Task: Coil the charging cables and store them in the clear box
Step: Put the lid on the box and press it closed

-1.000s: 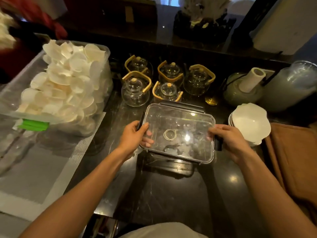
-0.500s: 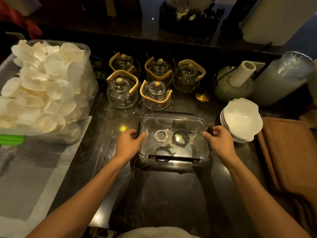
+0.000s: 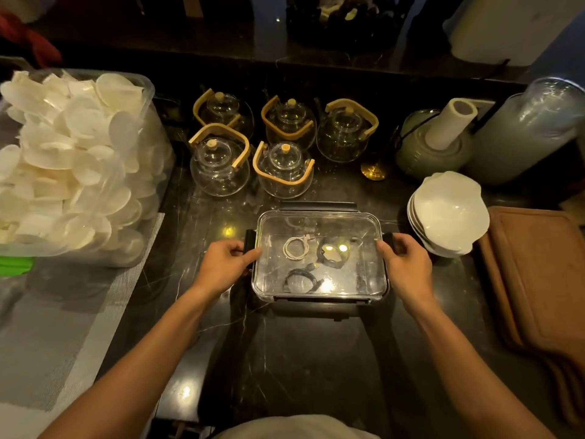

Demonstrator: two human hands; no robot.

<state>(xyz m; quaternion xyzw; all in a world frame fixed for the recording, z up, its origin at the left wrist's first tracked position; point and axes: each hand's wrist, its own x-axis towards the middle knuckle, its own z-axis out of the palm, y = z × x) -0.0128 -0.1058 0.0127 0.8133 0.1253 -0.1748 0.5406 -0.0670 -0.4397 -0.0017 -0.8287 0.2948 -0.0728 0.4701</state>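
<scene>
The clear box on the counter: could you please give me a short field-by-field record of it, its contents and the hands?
box: clear box with lid on, standing on the dark counter
contents: white cable coiled; two black cables coiled
left hand: grips the left side latch
right hand: grips the right side latch
front and back latches: appear not yet folded down
behind box: five glass teapots
right of box: stack of white bowls

Dark marble counter [image 3: 285,359] with glossy light reflections, raised dark ledge [image 3: 221,55] behind, grey woven mat [image 3: 63,312] at left, dim warm lighting
</scene>
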